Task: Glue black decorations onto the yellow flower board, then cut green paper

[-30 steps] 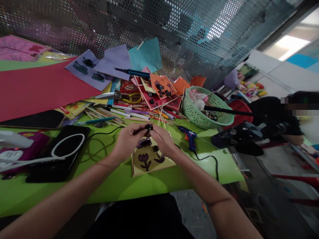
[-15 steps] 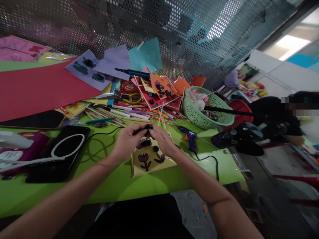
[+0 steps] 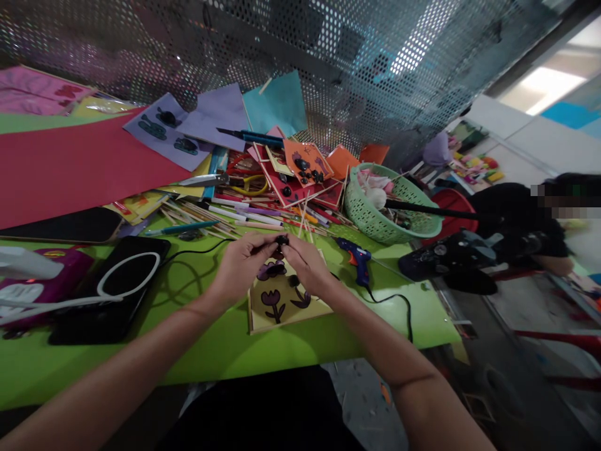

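A small dark piece (image 3: pixel 282 240) is pinched between the fingertips of the left hand (image 3: pixel 243 263) and the right hand (image 3: pixel 304 263), the two hands meeting above the far part of a yellow card (image 3: pixel 267 320) decorated with purple flowers. The card lies on a green worktop (image 3: pixel 206 351), partly covered by the right hand. To the right of the hands rests a blue glue gun (image 3: pixel 359 262), its black cord curling toward the near edge. Beyond it stands a pale green basket (image 3: pixel 375 220) filled with odds and ends. Thin wooden sticks (image 3: pixel 190 216) and markers (image 3: pixel 258 217) lie scattered just past the hands, near an orange card (image 3: pixel 305 160) bearing dark pieces. On the left, a white cable (image 3: pixel 104 279) loops over a black device (image 3: pixel 136 269), with a large red sheet (image 3: pixel 70 166) behind. At far right, a person in black (image 3: pixel 514 207) is seen near a red container (image 3: pixel 453 213).
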Motion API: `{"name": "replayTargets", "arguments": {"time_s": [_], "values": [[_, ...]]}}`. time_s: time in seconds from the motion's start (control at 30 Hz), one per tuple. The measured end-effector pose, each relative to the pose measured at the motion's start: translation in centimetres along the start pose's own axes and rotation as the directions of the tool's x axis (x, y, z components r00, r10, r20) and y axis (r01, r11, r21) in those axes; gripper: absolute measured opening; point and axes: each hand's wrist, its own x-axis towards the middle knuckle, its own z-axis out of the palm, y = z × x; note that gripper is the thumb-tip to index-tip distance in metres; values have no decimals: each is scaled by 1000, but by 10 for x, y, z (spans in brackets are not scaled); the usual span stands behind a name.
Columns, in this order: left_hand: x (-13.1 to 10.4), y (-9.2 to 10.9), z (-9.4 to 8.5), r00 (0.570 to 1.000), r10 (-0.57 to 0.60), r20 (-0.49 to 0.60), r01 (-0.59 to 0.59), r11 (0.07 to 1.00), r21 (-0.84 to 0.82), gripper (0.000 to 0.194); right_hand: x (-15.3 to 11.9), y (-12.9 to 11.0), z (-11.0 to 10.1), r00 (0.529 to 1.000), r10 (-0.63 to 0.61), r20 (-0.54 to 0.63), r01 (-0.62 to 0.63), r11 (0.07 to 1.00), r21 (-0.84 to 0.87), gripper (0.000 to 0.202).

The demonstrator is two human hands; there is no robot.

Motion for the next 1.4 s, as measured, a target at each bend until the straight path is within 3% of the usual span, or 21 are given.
{"name": "replayTargets", "arguments": {"time_s": [0.33,0.6,0.83,0.93,1.13,1.4], "values": [[-1,-1,-3,996,76,-55,-67,987,148,17,1,-6,-1,999,46,3,-45,993,-113,25],[0,0,0,1000,-6,-11,6,1000,2,20,-1,-1,-1,1000,11,10,-11,999,-34,27],[0,0,-2,999,8,-36,-6,999,40,17,1,-5,-1,999,54,-2,-53,990,-134,22],[1,1,-1,998,-59,-13,58,997,-56,20,0,-2,0,998,56,-4,-57,997,-53,22],[1,4,-2,998,-69,-2,69,994,-87,24,-1,9,7,998,63,12,-63,933,355,28],[0,6,-1,999,-36,-24,35,998,-55,20,0,13,12,999,45,-8,-42,965,257,25]]}}
